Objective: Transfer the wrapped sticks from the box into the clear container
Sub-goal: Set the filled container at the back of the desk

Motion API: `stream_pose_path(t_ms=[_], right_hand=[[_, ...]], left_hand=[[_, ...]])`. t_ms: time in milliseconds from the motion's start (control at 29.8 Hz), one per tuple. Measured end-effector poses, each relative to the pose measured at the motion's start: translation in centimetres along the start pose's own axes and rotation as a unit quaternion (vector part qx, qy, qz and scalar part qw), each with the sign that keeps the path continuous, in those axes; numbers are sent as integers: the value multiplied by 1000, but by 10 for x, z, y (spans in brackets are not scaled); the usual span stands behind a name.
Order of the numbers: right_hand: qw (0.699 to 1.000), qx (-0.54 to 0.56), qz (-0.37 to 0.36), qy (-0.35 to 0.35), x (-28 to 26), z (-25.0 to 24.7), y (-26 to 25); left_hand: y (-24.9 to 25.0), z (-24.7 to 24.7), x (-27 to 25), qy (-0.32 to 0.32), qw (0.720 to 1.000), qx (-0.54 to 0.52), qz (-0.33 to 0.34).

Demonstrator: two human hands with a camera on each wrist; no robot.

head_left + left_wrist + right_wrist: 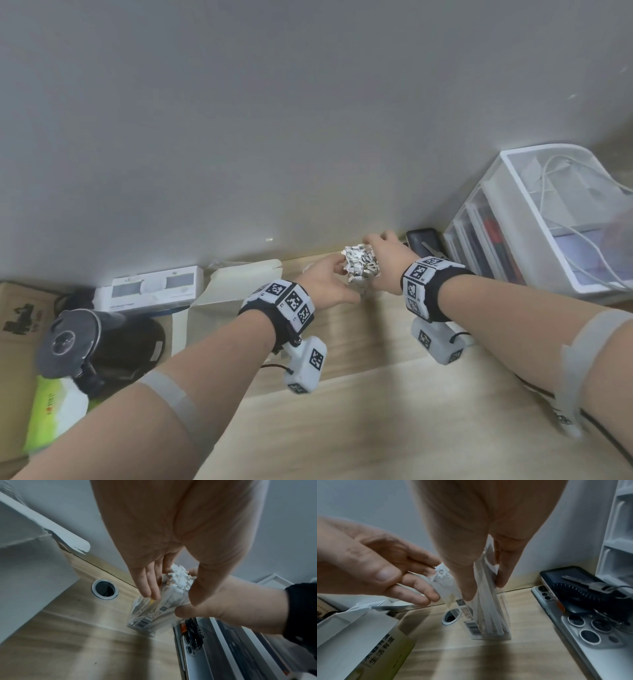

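Clear container (489, 622) stands upright on the wood worktop (394, 411), near the back wall, w/ a barcode label on its side. Wrapped sticks (360, 263) are packed inside as a bundle; torn white paper ends stick out above the rim.

Right hand (388, 262) is clamped on the container: thumb on the near face, fingers (503, 577) curled round the far side, steadying it from above.

Left hand (325, 282) is at the top of the bundle on the left side. Fingers (149, 582) mostly straight, tips on the container's side and the stick ends. Thumb sits beside the paper tops; can't tell from any view if it's actually pinching a stick.

Box (356, 632): white card w/ green side and printed text, flap open, left of the container and apart from it. Can't see whether any sticks are inside.

Other stuff: round cable grommet (105, 589) in the worktop just behind/left of the container. Phone (583, 635) lies camera-side up to the right, w/ keys on a black coiled cord (583, 592) on top. White drawer unit (555, 219) further right w/ a white cable in its top tray. Far left: black kettle (92, 346) and a white carton (150, 291) against the wall.
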State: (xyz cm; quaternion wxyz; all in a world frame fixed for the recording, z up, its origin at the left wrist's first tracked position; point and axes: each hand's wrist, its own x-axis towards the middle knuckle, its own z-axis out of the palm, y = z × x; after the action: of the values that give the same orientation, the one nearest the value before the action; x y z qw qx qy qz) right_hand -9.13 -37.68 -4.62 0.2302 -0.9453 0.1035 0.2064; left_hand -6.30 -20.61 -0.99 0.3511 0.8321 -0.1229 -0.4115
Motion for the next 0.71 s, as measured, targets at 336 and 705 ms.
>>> stream_pose_path(t_ms=[336,705], right_hand=[[997,54,11,56,25,-5,8],[989,-59,18,133,3,-12,-1]], left_hand=[[8,-4,30,24,998,-59,4],[-17,-33,18,127,990,-61,-31]])
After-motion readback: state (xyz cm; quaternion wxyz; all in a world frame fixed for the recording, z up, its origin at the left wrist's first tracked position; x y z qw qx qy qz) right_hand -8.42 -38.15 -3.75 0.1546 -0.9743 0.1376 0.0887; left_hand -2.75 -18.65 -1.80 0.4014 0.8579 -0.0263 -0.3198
